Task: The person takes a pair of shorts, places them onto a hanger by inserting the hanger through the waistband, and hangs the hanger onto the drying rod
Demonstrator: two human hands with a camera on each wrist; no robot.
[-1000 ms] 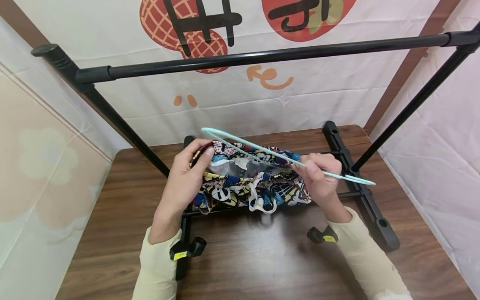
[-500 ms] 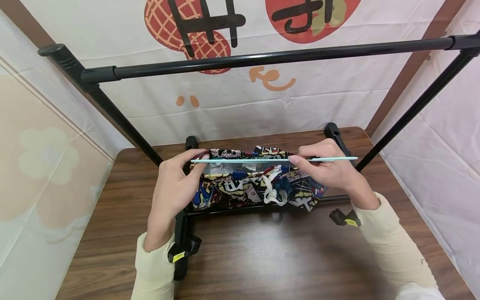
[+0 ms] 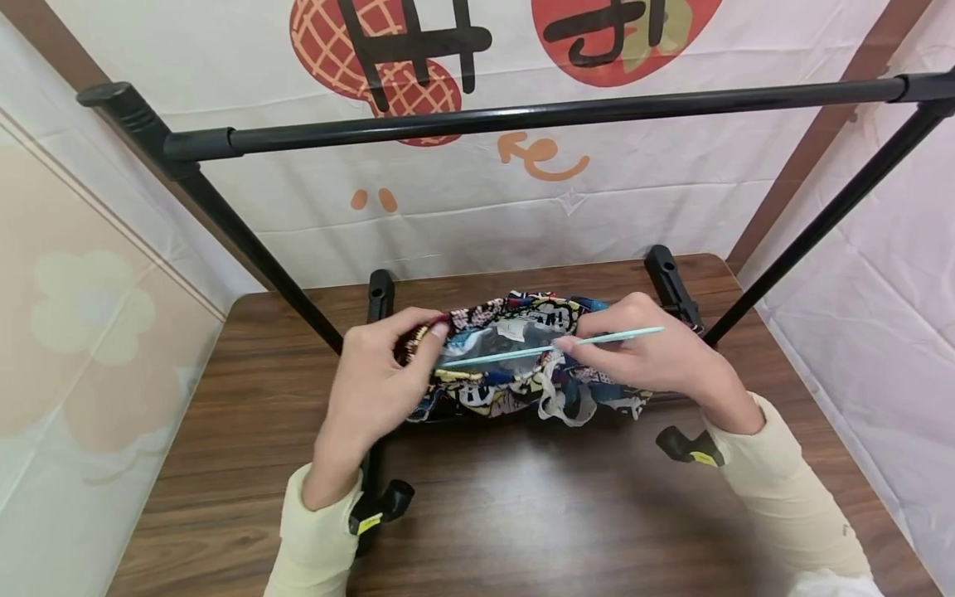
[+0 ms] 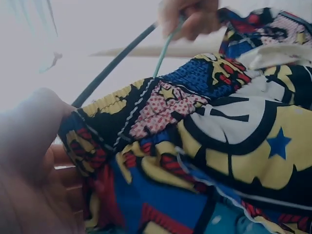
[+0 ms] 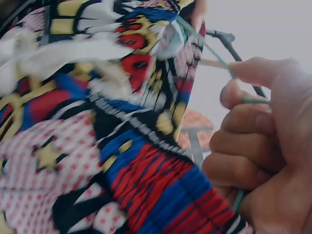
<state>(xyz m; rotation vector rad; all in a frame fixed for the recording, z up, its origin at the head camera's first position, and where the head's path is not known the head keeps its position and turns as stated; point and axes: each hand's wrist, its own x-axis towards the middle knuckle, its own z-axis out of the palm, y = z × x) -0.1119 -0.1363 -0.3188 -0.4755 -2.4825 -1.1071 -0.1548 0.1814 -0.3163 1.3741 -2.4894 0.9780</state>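
A pair of comic-print shorts [image 3: 477, 398] with an elastic waistband hangs between both hands, waist opening upward, white drawstring [image 3: 548, 400] loose at the front. At the left side of the waistband, my left hand [image 3: 380, 377] pinches the gathered edge between thumb and fingers. My right hand [image 3: 649, 348] grips a thin mint-green clothes hanger [image 3: 500, 357], seen almost edge-on across the waist opening. The hanger's left end lies at the opening near my left thumb. In the right wrist view, curled fingers [image 5: 239, 139] wrap the hanger wire [image 5: 214, 53]. The lower shorts are partly hidden.
A black garment rack stands around the work, its top bar [image 3: 522, 116] crossing above and beyond the hands. Its feet [image 3: 671, 282] rest on a brown wooden table [image 3: 522, 514]. Printed cloth walls [image 3: 462, 215] enclose the back and sides.
The hanger has turned from slanting above the waistband, through level, to its left end dipping into the waist opening. My right hand has moved slightly right; my left hand keeps its pinch.
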